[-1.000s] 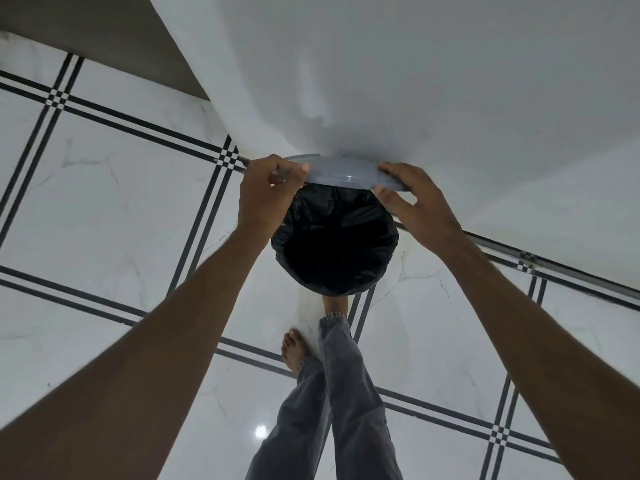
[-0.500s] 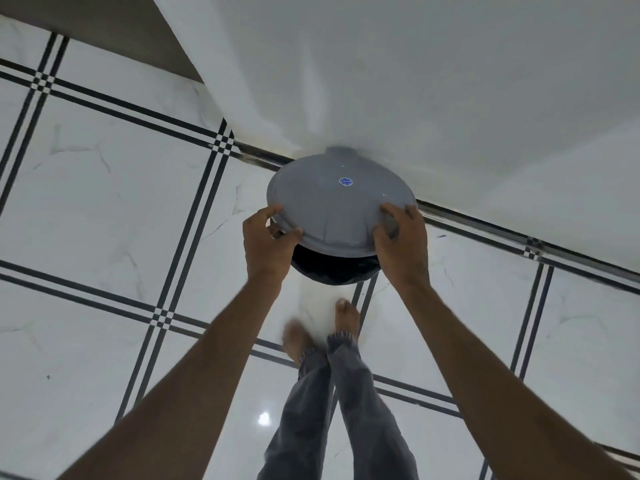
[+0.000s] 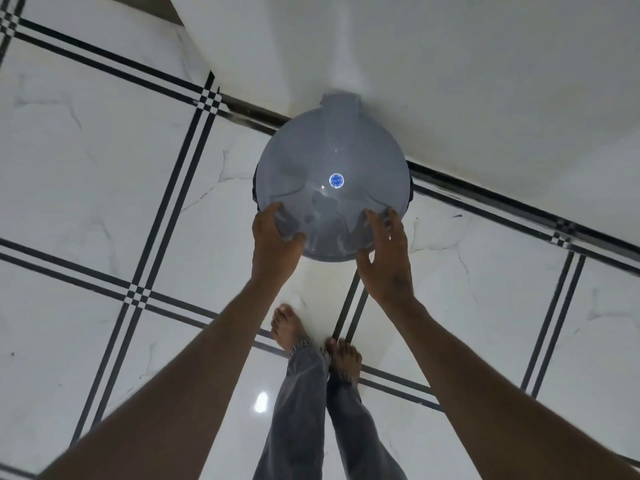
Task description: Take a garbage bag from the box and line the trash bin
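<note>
The round grey bin lid (image 3: 332,188), marked with a small blue sticker, lies flat and closed over the trash bin against the white wall. Only thin dark slivers of the black garbage bag (image 3: 255,188) show past the lid's sides; the bin body is hidden under the lid. My left hand (image 3: 273,244) grips the lid's near-left rim, thumb on top. At the near-right rim my right hand (image 3: 384,258) rests with fingers spread, only lightly touching. No bag box is in view.
The floor is glossy white marble tile with black double lines (image 3: 166,216). The white wall (image 3: 450,81) rises right behind the bin, with a dark strip along its base. My bare feet (image 3: 291,327) and grey jeans stand just in front of the bin.
The lid has swung down from raised to fully closed, covering the black bag's opening. Both hands followed it down, and my right hand's fingers have loosened.
</note>
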`<state>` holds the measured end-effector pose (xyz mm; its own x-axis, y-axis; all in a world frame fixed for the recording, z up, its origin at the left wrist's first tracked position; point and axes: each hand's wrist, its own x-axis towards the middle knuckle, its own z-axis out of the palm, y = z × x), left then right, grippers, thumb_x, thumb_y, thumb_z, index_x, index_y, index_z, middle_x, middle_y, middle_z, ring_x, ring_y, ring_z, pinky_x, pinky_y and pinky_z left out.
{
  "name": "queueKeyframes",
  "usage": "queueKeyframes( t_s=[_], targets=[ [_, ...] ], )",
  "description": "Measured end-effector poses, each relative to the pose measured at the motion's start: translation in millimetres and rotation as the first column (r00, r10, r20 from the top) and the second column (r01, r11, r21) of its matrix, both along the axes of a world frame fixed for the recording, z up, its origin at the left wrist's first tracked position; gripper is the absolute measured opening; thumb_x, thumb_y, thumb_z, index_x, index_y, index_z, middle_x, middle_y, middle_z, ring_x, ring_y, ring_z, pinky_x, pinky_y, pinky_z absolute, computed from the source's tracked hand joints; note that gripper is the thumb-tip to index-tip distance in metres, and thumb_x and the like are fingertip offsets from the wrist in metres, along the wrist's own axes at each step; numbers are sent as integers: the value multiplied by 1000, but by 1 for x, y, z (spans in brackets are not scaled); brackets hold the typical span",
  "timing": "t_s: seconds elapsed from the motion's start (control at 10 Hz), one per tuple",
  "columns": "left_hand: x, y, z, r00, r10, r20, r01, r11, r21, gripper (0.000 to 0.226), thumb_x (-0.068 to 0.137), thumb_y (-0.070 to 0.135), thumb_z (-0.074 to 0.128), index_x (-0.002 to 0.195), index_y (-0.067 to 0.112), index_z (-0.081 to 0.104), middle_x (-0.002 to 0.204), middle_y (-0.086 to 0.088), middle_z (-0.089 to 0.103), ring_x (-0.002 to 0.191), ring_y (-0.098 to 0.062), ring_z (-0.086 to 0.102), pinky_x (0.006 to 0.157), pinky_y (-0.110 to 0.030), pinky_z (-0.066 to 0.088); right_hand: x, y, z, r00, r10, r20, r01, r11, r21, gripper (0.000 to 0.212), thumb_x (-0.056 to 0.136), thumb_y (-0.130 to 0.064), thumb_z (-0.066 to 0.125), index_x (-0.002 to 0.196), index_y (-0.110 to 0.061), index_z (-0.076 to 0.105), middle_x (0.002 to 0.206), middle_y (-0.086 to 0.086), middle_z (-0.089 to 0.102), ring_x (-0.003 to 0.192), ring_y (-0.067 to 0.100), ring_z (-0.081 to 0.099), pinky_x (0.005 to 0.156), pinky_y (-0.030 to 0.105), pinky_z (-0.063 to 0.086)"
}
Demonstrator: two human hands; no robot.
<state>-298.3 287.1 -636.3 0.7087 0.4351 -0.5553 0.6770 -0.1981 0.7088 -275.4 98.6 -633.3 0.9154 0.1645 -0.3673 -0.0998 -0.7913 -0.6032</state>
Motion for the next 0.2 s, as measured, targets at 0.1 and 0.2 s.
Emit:
queueKeyframes(
  t_s=[0.1, 0.2],
  targets=[
    [-13, -5, 23, 995, -72, -70, 81, 987, 142, 48, 88, 22, 66, 132, 21, 47, 140, -5, 46, 114, -17, 51, 82, -23, 43, 1, -6, 16, 995, 95, -38, -96, 995, -29, 61, 90, -16, 64, 146, -20, 42, 155, 14, 33, 141, 34, 36, 107, 43, 45],
    [-27, -8, 78, 991, -108, -75, 126, 943, 309, 21, 92, 22, 57, 112, 21, 63, 111, 3, 67, 95, -16, 63, 79, -25, 43, 9, -8, 68, 989, 147, -6, -147, 989, -12, 46, 87, -11, 57, 133, -13, 56, 133, 11, 58, 125, 30, 52, 100, 41, 49]
  ],
)
